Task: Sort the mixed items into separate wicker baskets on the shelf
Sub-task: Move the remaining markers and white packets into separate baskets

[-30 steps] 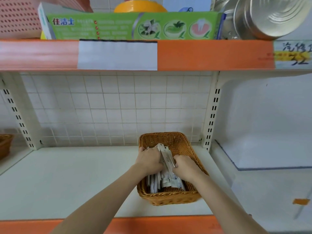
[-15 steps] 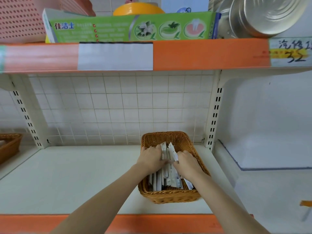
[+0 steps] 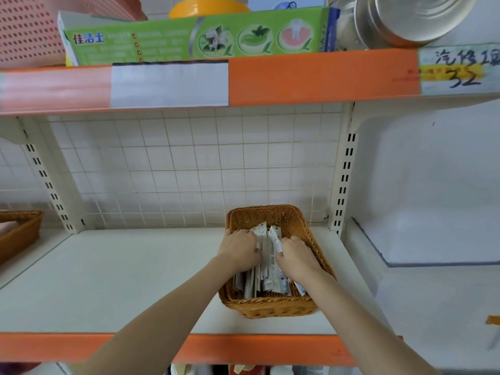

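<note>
White packets [image 3: 266, 262] in the wicker basket [image 3: 273, 307], at five o'clock on the shelf [image 3: 121, 280], are grasped by the left hand [image 3: 239, 249] and right hand [image 3: 296, 257].

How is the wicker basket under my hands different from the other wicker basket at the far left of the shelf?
The near basket is in full view; the left basket is cut off by the frame edge. The near basket holds white packets, with the left hand and right hand gripping them; the left basket's contents cannot be made out, and no hand touches it. Both are brown wicker on the same white shelf.
</note>
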Demonstrator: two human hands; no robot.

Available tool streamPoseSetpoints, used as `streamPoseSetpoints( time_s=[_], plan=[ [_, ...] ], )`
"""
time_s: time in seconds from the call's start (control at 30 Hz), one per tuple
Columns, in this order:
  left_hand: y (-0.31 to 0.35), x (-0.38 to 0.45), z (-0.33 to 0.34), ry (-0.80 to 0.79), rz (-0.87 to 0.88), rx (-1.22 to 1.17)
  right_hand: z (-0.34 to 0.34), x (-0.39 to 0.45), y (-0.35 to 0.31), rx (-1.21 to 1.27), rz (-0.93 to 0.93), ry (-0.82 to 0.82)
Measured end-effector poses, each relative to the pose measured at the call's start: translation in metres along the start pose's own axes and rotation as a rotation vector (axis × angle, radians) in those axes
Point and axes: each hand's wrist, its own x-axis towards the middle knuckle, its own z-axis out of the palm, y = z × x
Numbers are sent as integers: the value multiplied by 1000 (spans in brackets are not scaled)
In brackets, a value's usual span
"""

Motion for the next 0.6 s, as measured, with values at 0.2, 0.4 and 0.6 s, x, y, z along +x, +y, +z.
streamPoseSetpoints(
  time_s=[0.2, 0.4, 0.6],
  plan=[
    [2, -2, -5, 57, -34, -162, -1, -1, 0, 53, -23, 36],
    [8, -5, -16, 124, -149, -422, -12, -2, -5, 101, -57, 85],
    [12, -18, -41, 206, -152, -542, -26, -4, -33, 162, -124, 80]
  ],
)
